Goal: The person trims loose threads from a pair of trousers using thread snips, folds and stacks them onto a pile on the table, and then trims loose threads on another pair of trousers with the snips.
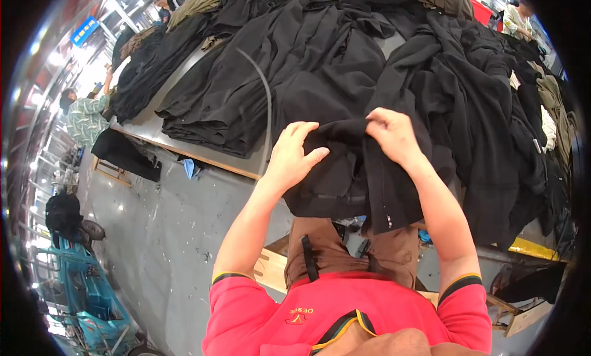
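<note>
A black garment (345, 171) hangs between my two hands, over the edge of the work table and in front of my lap. My left hand (290, 158) has its fingers curled over the garment's left upper edge, the thumb on the near side. Fingers of my right hand (394, 136) pinch the cloth at the upper right. Small shiny metal pieces show near the garment's lower right corner; what they are I cannot make out. Just beyond my hands, the table carries a large heap of black garments (332, 54).
The grey table top (184, 79) shows at the left. A teal cart (92, 288) stands on the grey floor (166, 245) at lower left. Wooden stools (271, 267) are by my legs. A person in a patterned top (86, 116) is at the left, others farther back.
</note>
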`<state>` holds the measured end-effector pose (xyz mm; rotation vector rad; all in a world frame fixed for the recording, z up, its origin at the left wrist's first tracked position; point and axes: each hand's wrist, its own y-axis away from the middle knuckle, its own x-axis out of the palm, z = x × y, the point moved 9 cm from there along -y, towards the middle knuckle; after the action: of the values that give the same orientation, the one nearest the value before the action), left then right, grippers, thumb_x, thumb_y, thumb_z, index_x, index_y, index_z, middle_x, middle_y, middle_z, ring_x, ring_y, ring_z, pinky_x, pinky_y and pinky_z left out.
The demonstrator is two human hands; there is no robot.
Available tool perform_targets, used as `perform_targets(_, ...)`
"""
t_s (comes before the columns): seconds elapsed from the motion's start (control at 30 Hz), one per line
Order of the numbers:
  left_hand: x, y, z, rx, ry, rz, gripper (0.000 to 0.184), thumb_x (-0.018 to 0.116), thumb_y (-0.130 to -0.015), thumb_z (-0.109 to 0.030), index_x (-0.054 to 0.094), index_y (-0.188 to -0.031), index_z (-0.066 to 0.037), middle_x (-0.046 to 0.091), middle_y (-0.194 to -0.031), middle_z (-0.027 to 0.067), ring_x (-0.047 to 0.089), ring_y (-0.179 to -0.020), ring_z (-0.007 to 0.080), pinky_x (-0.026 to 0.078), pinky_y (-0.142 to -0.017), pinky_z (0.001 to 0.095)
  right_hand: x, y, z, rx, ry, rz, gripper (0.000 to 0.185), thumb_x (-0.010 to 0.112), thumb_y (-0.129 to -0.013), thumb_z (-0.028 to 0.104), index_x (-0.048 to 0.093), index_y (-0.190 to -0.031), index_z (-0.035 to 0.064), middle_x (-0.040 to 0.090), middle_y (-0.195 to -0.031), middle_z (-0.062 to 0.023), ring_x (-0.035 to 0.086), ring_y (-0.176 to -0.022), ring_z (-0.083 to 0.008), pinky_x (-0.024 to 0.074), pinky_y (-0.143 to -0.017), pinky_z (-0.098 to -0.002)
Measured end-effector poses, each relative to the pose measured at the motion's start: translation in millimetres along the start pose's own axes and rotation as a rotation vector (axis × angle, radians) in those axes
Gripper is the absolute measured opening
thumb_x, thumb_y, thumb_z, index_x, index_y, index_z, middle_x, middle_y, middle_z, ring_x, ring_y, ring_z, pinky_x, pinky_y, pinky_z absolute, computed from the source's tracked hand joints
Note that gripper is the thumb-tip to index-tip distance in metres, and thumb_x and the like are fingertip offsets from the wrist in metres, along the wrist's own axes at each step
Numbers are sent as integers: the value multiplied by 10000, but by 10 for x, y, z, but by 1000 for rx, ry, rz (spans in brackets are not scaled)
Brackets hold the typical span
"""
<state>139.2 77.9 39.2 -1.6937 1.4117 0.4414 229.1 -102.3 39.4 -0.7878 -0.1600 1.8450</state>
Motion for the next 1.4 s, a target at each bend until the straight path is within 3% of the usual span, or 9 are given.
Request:
perform_targets(0.07, -149, 18, -97, 29, 20, -144, 578, 734, -729, -206, 503, -1233, -42, 517, -1215, 145, 507, -1110, 325, 404, -968, 376, -157, -94, -52, 174, -354, -66, 157, 646, -856, 138, 618, -817, -11, 529, -698, 63, 446, -620, -23, 368, -557, -195)
perform_targets(0.23, -141, -79, -324, 255, -375, -188, 455, 691, -795, -172, 526, -1188, -13, 605, -1021, 134, 576, -967, 225, 442, -870, 353, -319, -259, -41, 314, -626, -94, 205, 657, -876, 222, 619, -793, 38, 532, -702, 62, 423, -595, -17, 339, -524, -186)
perform_targets(0.4, 153, -225, 492, -176, 807, 135, 195, 625, -883, -185, 632, -953, -3, 654, -843, 20, 587, -769, 72, 474, -692, 262, -367, -335, -244, 367, -524, -142, 286, 679, -851, 274, 629, -739, 16, 538, -643, 34, 455, -610, -41, 367, -533, -231)
perform_targets(0.5, 220, -184, 626, -400, 1293, 181, 166, 535, -934, -147, 619, -909, -6, 643, -839, 0, 590, -725, 69, 481, -672, 237, -198, -328, -501, 247, 26, -68, 364, 701, -787, 304, 594, -708, -35, 493, -539, -54, 453, -548, -75, 377, -518, -299)
perform_targets(0.63, 199, 6, 865, -345, 791, 164, 119, 562, -926, -128, 601, -879, -26, 552, -789, -66, 452, -691, 22, 405, -622, 195, 43, -157, -555, 188, 311, 58, 355, 702, -770, 296, 570, -715, -29, 552, -607, -169, 530, -547, -254, 419, -569, -363)
perform_targets(0.9, 160, 249, 833, -345, 808, 170, 115, 592, -919, -146, 605, -884, -37, 547, -779, -82, 452, -712, 3, 377, -645, 166, 84, -81, -235, 144, 213, 95, 477, 731, -696, 84, 556, -1139, 72, 565, -705, -119, 565, -654, -182, 464, -670, -310)
perform_targets(1.2, 106, 313, 755, -288, 767, 53, 113, 607, -902, -114, 596, -905, -2, 592, -804, -32, 521, -747, 31, 431, -686, 194, 393, 487, 80, 183, -456, 327, 441, 542, -788, -48, 560, -1216, 55, 486, -665, 50, 428, -583, -16, 382, -549, -190)
perform_targets(1.27, -151, 360, 569, -173, 522, -196, 98, 637, -851, -79, 598, -891, 0, 611, -803, 20, 551, -717, 92, 450, -671, 234, 450, 647, 59, 451, -661, 434, 398, 486, -808, -33, 566, -1195, 13, 442, -617, 69, 351, -499, 18, 295, -449, -162)
perform_targets(1.4, -715, 767, -84, 152, 83, -637, 155, 671, -750, -9, 602, -889, -8, 624, -846, 103, 593, -743, 208, 475, -693, 297, 400, 714, 91, 467, -1006, 360, 370, 485, -812, -8, 562, -1174, -33, 374, -575, 90, 290, -428, 18, 218, -387, -169)
